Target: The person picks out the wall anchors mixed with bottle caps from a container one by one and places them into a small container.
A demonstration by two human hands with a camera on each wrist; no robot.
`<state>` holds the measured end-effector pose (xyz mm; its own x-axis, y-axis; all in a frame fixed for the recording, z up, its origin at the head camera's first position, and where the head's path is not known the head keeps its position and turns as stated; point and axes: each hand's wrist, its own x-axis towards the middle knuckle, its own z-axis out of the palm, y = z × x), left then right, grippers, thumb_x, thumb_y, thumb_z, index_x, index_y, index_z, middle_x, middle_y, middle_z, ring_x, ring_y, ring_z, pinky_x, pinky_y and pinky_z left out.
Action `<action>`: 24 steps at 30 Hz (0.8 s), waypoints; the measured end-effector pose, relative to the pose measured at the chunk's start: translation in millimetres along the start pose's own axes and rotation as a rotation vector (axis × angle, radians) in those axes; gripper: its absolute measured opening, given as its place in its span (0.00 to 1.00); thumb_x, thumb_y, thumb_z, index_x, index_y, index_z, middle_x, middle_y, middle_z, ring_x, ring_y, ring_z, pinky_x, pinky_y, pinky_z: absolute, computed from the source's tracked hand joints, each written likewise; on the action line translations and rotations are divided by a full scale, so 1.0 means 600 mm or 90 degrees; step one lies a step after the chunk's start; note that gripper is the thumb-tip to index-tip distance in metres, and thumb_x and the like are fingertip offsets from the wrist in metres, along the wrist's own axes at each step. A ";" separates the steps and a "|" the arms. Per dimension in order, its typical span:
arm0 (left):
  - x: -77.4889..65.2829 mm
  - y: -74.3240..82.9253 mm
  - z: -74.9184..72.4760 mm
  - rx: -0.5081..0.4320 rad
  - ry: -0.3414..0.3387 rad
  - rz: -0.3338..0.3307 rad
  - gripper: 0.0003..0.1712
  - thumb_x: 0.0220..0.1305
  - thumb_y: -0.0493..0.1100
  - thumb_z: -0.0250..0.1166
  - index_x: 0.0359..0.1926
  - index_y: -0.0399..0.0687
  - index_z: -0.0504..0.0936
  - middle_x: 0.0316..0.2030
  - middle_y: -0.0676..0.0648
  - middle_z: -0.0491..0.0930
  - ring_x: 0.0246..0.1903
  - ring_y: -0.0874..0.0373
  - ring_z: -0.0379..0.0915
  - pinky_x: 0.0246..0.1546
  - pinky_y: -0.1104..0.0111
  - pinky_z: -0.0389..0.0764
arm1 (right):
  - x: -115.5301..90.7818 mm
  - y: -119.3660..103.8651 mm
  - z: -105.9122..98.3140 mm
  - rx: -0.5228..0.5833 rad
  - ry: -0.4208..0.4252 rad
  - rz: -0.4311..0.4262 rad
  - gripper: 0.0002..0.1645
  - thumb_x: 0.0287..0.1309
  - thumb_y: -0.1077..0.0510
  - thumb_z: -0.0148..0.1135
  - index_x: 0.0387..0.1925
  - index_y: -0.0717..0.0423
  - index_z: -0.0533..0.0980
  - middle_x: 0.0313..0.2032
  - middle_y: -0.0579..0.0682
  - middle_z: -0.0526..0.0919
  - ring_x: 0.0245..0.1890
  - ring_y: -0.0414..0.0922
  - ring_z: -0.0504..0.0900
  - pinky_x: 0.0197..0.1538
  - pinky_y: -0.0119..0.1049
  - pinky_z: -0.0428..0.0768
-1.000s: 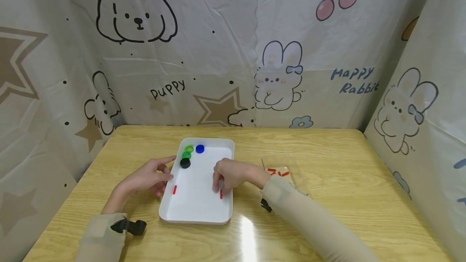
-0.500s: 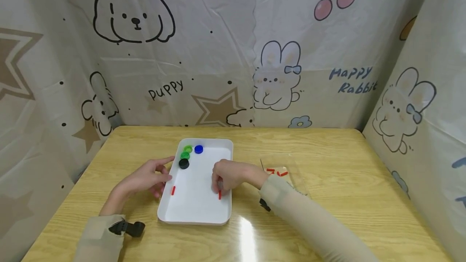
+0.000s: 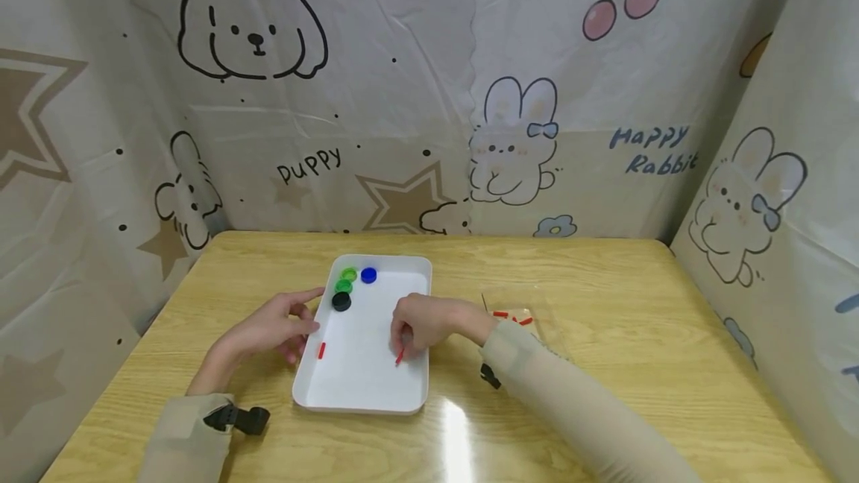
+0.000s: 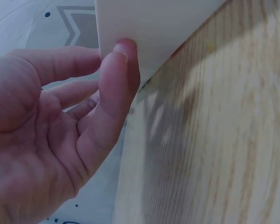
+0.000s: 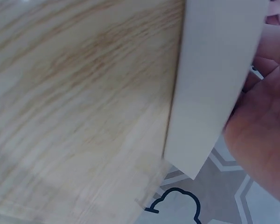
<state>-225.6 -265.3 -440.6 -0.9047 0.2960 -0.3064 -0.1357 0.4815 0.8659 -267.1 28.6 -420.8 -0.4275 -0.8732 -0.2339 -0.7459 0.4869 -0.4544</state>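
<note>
The left hand rests relaxed fingers against the white tray, gripping nothing; a loose red stick lies inside, near left; at the tray's right, the right hand pinches a second red stick, likely light, stiff, best taken mid-length; fingers hide its far end; farther right, the clear bag has faint edges.

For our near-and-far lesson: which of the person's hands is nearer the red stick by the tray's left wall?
Left. The left hand touches the tray from outside, just across that wall from the red stick. The right hand is farther, over the tray's right side.
</note>
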 end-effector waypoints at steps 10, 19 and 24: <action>-0.002 -0.001 0.002 -0.003 0.001 -0.005 0.38 0.65 0.37 0.60 0.73 0.50 0.56 0.38 0.37 0.70 0.20 0.47 0.76 0.20 0.57 0.81 | -0.039 -0.011 -0.054 0.028 0.099 -0.046 0.07 0.48 0.61 0.72 0.27 0.45 0.83 0.24 0.38 0.76 0.27 0.35 0.70 0.32 0.27 0.71; -0.003 0.002 0.002 -0.001 0.001 -0.006 0.38 0.65 0.37 0.60 0.73 0.50 0.55 0.38 0.37 0.71 0.21 0.47 0.76 0.20 0.56 0.81 | -0.128 -0.011 -0.102 0.037 0.171 0.014 0.06 0.52 0.58 0.71 0.28 0.42 0.82 0.27 0.42 0.73 0.30 0.39 0.69 0.34 0.33 0.71; -0.002 0.002 0.001 0.007 0.001 -0.007 0.38 0.65 0.38 0.60 0.73 0.51 0.56 0.39 0.37 0.71 0.22 0.47 0.76 0.20 0.56 0.81 | -0.189 0.010 -0.103 0.022 0.201 0.059 0.07 0.53 0.57 0.69 0.28 0.39 0.82 0.27 0.41 0.73 0.30 0.39 0.70 0.33 0.34 0.73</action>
<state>-224.4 -264.7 -439.3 -0.9040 0.2891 -0.3151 -0.1414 0.4932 0.8583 -254.9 131.7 -344.0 -0.6339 -0.7734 0.0004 -0.6812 0.5581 -0.4738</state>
